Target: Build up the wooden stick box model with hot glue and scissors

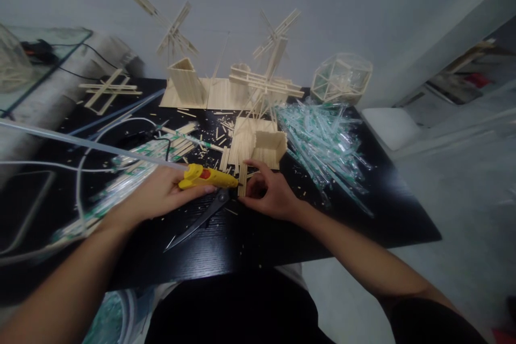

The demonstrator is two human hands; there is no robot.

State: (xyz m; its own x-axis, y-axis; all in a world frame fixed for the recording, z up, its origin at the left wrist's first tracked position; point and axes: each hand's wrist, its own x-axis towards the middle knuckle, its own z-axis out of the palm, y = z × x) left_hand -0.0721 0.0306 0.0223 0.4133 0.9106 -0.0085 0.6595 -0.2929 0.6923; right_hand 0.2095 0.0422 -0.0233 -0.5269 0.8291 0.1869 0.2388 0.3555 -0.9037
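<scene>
My left hand (165,191) is wrapped round a yellow hot glue gun (212,176), with a long pale glue stick (100,145) running out of its back end. The gun's nozzle points right, close to a short flat strip of joined wooden sticks (242,180). That strip stands between the thumb and fingers of my right hand (272,191). Just beyond it a wooden base of joined sticks (242,142) carries an open-topped stick box (269,146). Below the gun lies a pair of dark pliers or cutters (203,220), its grip end toward me.
Wrapped chopsticks lie in a big pile (322,140) at right and a smaller pile (141,166) at left. Windmill models (187,83) and a wooden lattice globe (342,78) stand at the back. Offcuts litter the black table (193,255). A bucket (110,317) sits below.
</scene>
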